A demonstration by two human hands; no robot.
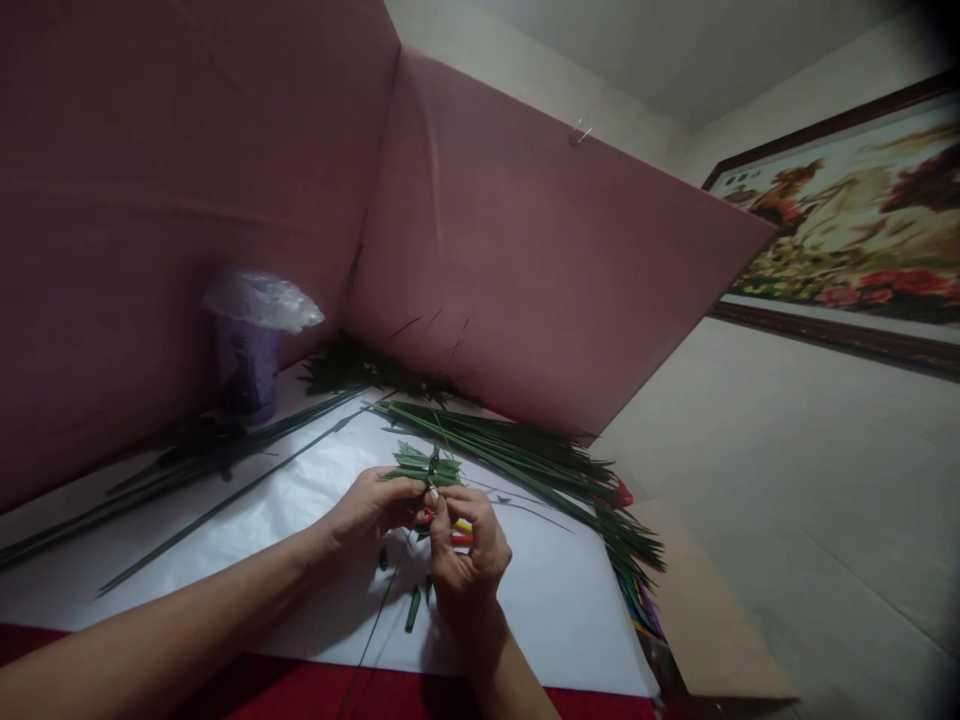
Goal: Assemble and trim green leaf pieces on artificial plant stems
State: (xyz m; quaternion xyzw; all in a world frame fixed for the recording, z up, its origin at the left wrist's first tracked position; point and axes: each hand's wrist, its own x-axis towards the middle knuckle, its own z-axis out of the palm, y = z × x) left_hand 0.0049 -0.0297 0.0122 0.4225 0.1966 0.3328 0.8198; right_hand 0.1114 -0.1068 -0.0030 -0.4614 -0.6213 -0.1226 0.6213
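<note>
The left hand (379,503) is closed, thumb and fingers gripping the green leaf bundle (421,464) low on its left. The right hand (472,548) pinches the bundle's near middle, its fingers curled; the exact contact is too small to tell. Held above the white sheet (315,500) on the desk, the bundle has its long axis running left to right, leaf ends pointing sideways. Both forearms slant inward from the near side.
</note>
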